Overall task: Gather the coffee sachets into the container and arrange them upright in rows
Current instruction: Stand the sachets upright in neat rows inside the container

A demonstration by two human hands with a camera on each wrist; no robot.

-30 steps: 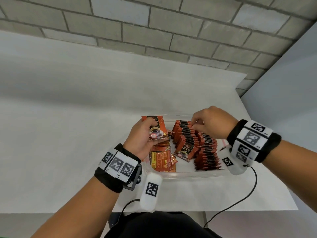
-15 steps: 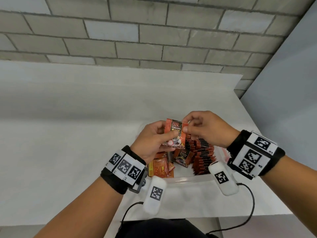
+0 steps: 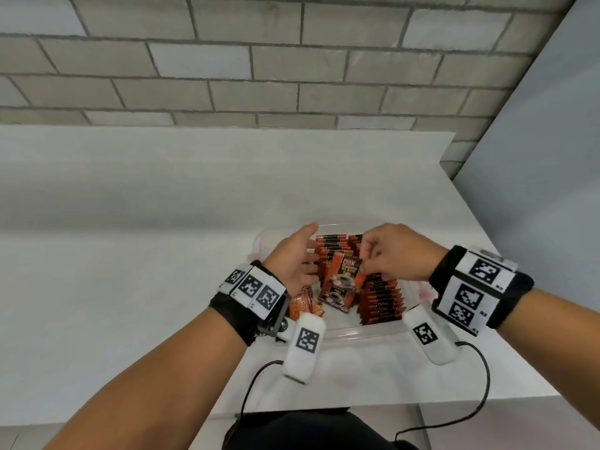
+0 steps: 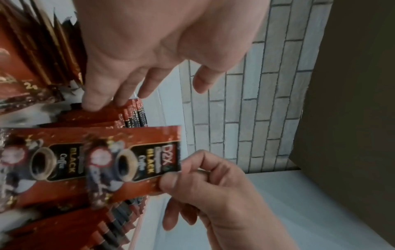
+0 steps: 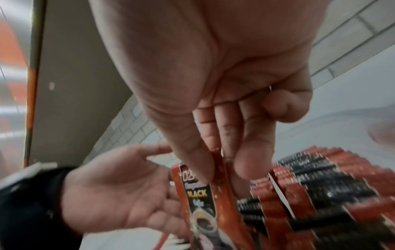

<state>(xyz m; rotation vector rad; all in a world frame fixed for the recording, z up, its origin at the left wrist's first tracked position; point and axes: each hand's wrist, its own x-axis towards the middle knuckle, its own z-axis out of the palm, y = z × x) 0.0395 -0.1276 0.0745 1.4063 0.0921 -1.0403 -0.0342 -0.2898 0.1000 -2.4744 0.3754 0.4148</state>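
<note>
Hands: 2, left hand (image 3: 292,261) and right hand (image 3: 396,254). Clear rectangular plastic container (image 3: 357,334): 1, under both hands. Red-and-black foil coffee sachets (image 3: 345,274) showing a printed front at the right fingertips: 2, overlapping; the thumb and fingers pinch the top one, can't tell for the lower. Rows of upright red-and-black sachets: 2 clear ones, one row (image 3: 329,246) at the left fingertips, one row (image 3: 381,300) below the right hand; sachets per row too packed to count. Loose orange flat sachets (image 3: 300,303) below the left palm: at least 2, blurred. Black wristbands with square markers (image 3: 253,289): 2. White tagged pods (image 3: 305,342): 2. Black cables (image 3: 253,384): 2.
</note>
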